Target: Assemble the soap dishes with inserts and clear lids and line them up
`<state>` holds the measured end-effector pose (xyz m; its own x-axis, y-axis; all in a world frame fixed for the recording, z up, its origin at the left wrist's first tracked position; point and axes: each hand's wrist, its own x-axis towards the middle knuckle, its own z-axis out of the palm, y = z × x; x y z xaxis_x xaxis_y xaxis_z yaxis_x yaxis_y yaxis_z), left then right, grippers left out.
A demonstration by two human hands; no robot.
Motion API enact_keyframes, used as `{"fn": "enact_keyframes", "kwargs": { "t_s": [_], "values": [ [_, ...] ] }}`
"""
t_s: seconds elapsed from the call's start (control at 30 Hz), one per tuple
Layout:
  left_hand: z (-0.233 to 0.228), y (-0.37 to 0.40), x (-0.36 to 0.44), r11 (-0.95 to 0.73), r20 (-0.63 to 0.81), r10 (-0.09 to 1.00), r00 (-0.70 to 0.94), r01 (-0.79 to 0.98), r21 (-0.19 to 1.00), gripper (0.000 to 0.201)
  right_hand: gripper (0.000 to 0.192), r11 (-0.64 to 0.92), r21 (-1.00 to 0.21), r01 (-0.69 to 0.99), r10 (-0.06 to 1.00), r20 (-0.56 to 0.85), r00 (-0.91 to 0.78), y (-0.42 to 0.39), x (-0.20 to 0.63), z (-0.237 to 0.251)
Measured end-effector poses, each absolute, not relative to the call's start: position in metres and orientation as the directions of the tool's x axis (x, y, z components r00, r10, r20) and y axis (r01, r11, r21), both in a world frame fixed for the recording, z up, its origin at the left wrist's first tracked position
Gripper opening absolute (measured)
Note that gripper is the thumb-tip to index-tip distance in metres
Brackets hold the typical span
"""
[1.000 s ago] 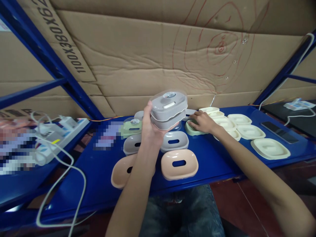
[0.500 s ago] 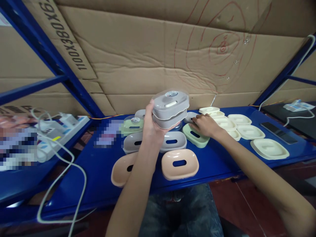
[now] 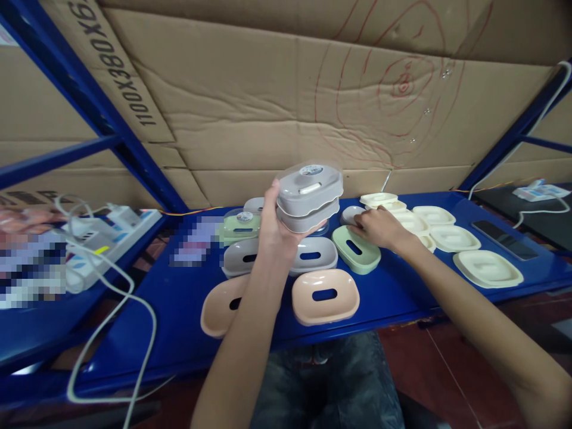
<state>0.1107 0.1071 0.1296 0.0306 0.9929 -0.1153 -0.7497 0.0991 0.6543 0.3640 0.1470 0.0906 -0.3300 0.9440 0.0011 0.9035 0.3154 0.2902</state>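
Note:
My left hand is closed around a grey soap box, held up above the table. It has stacked grey parts, and a clear lid with a round sticker covers the top. My right hand has curled fingers at the far rim of a green soap dish; the fingertips are partly hidden. Behind that hand sits a small grey dish. Below my left hand lie a grey slotted dish and a peach slotted dish. My left forearm partly covers another peach dish and another grey dish.
Several cream trays lie on the blue table's right side, near a dark phone. A green lidded box stands at the left. Cardboard walls the back. A power strip with white cables lies left.
My right hand has shifted slightly right, and the green dish has moved a little the same way. The left hand and grey box stay almost still.

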Motion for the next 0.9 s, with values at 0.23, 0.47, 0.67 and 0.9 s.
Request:
{"fn": "enact_keyframes", "kwargs": {
  "t_s": [0.23, 0.47, 0.67, 0.9],
  "values": [
    [0.131, 0.102, 0.113, 0.104, -0.105, 0.993, 0.044, -0.735, 0.671, 0.053, 0.065, 0.331, -0.318, 0.889, 0.922, 0.309, -0.233, 0.158, 0.363, 0.105],
    [0.13, 0.104, 0.114, 0.139, -0.13, 0.989, 0.067, -0.706, 0.694, 0.053, 0.121, 0.521, -0.831, 0.196, 0.835, 0.449, -0.317, 0.174, 0.33, 0.132],
    [0.131, 0.103, 0.117, 0.187, -0.135, 0.982, 0.129, -0.679, 0.71, 0.053, 0.107, 0.65, -0.731, 0.21, 0.721, 0.504, -0.475, 0.176, 0.32, 0.152],
    [0.126, 0.106, 0.116, 0.182, -0.15, 0.983, 0.108, -0.704, 0.687, 0.041, 0.107, 0.603, -0.725, 0.333, 0.792, 0.595, -0.14, 0.221, 0.352, 0.138]
  ]
}}
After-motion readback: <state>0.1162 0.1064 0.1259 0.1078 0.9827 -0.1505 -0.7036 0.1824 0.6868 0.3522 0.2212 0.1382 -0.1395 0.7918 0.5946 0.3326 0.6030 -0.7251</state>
